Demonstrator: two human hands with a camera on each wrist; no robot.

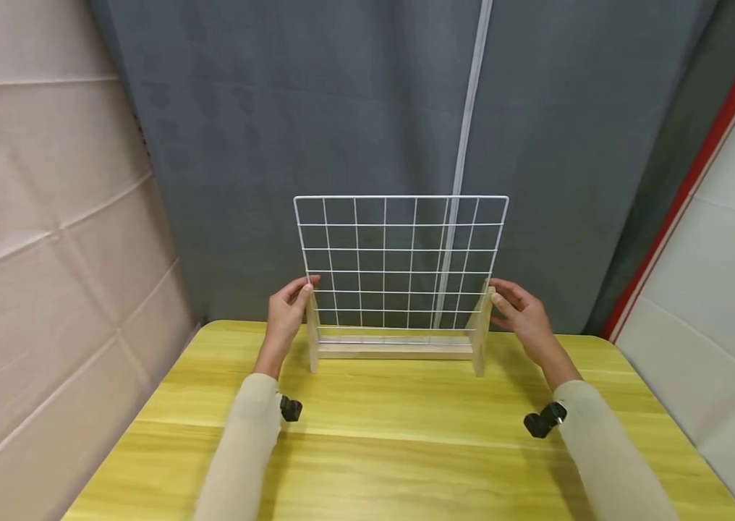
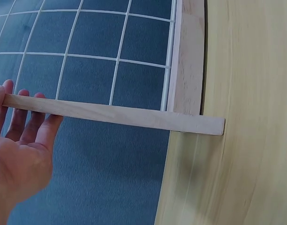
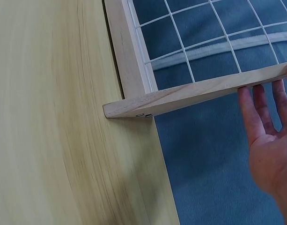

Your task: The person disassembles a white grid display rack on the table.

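while each open hand, left hand (image 1: 286, 312) and right hand (image 1: 519, 312), touches a side post, the wire grid stand (image 1: 400, 264) stands upright, long axis left-right.

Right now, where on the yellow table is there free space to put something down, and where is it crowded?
The table is bare in front of the wooden stand, between the two sleeves, and along both side edges. The far edge is crowded: the stand with its white wire grid is there, with the left hand and right hand at its end posts.
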